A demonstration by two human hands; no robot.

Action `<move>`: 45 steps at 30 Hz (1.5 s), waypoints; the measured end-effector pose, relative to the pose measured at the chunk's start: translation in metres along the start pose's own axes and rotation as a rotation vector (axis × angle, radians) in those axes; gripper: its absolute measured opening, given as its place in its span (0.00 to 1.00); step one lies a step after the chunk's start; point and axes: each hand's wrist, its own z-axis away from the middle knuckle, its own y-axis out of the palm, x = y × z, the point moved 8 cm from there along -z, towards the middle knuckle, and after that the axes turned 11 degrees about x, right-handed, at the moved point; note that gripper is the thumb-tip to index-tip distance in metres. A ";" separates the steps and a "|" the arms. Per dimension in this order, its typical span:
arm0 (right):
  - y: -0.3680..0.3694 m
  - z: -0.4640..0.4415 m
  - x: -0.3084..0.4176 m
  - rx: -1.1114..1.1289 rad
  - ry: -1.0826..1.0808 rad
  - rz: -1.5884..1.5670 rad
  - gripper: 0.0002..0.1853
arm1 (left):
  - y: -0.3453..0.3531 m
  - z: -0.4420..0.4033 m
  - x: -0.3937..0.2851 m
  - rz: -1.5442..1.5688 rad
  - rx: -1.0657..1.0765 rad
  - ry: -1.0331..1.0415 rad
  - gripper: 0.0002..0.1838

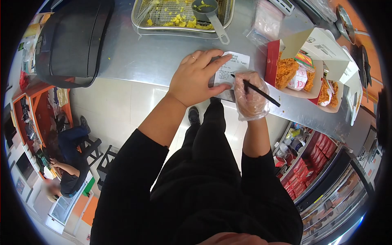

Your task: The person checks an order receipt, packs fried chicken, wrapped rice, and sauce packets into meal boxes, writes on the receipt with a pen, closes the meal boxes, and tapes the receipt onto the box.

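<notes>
A printed receipt (228, 67) lies near the front edge of the steel table, with a dark flat object partly showing under it. My bare left hand (200, 75) grips the receipt from the left, fingers along its top and thumb at its lower edge. In a clear plastic glove, my right hand (250, 96) is closed around a black pen (265, 94). The pen's tip rests at the paper, on its right part. Just right of that hand stands an open red-and-white box (272, 61) with fried chicken (286, 71) and a wrapped rice pack (298, 79).
At the back, a metal tray (141, 28) with a rack holds yellow bits and a measuring cup (206, 10). A black bag (67, 41) sits on the left. A second chicken box (326, 104) and plastic bags (267, 18) are on the right. Another person (71, 163) sits at far left.
</notes>
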 end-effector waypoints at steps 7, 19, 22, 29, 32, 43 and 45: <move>0.005 -0.003 0.000 0.025 -0.033 0.020 0.08 | 0.001 0.000 0.001 0.006 0.002 0.002 0.39; -0.006 0.008 -0.007 -0.107 0.043 -0.025 0.07 | 0.001 0.000 0.001 0.005 0.002 0.002 0.39; -0.006 0.005 -0.002 -0.016 0.014 0.010 0.05 | 0.001 0.000 0.001 0.001 -0.002 0.003 0.38; -0.006 0.020 -0.013 -0.128 0.118 -0.035 0.02 | 0.002 0.000 0.001 0.008 0.006 -0.004 0.38; -0.006 0.025 -0.020 -0.174 0.174 -0.071 0.02 | 0.001 0.000 0.001 -0.008 0.001 -0.001 0.38; 0.002 0.011 -0.006 0.001 0.074 0.051 0.04 | 0.001 0.000 0.000 0.000 0.003 0.002 0.39; 0.003 0.012 -0.008 0.005 0.071 0.083 0.04 | 0.001 0.000 0.000 0.001 0.001 0.004 0.39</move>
